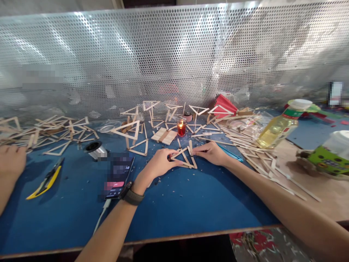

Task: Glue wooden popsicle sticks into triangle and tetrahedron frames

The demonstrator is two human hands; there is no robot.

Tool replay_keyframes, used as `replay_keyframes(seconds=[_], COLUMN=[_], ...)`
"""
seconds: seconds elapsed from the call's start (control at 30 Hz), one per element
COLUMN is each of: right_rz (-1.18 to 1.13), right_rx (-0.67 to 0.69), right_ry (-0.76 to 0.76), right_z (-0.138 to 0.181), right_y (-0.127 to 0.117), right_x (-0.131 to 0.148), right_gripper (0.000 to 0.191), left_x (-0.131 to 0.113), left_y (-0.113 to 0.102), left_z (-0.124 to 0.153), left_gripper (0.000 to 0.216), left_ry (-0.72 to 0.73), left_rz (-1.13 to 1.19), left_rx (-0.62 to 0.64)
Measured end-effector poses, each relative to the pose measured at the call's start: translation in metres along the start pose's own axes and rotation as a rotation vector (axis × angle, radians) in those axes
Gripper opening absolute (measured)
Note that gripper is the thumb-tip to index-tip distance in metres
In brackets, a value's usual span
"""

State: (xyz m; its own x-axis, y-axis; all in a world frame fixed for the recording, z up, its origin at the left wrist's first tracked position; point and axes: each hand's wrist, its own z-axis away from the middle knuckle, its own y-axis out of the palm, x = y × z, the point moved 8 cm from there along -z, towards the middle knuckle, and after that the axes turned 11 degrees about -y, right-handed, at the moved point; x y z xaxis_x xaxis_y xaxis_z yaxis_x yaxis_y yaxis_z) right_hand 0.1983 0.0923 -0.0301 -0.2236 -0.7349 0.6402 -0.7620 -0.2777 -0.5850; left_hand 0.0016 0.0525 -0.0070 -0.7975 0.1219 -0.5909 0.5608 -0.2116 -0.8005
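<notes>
A triangle of flat wooden sticks lies on the blue table top in the middle. My left hand pinches its left corner with fingers closed. My right hand presses closed fingers on its upper right side. A dark watch band sits on my left wrist. A lit red candle in a small glass stands just behind the triangle.
Several finished stick triangles and loose sticks cover the back and right. A phone, a yellow cutter, a wire spool and an oil bottle lie around. Another person's hand rests at far left.
</notes>
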Motion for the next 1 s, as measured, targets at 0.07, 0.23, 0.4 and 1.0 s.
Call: replay_keyframes(seconds=[0.07,0.23,0.4,1.0], right_rz=[0.009,0.054,0.081,0.076], right_rx=[0.001,0.016,0.025,0.037], right_ry=[-0.011,-0.039,-0.061,-0.042], right_z=[0.000,-0.003,-0.004,-0.005], right_y=[0.000,0.000,0.000,-0.003], right_x=[0.001,0.012,0.014,0.015], right_gripper=[0.029,0.026,0.024,0.018], left_x=[0.000,0.000,0.001,0.008], left_y=[0.000,0.001,0.001,0.001], left_z=[0.000,-0.001,-0.001,-0.002], left_gripper=[0.062,0.060,0.060,0.064], left_ry=[0.003,0.016,0.029,-0.004], left_rz=[-0.002,-0.003,-0.002,0.008], left_rx=[0.000,-0.006,-0.008,-0.012])
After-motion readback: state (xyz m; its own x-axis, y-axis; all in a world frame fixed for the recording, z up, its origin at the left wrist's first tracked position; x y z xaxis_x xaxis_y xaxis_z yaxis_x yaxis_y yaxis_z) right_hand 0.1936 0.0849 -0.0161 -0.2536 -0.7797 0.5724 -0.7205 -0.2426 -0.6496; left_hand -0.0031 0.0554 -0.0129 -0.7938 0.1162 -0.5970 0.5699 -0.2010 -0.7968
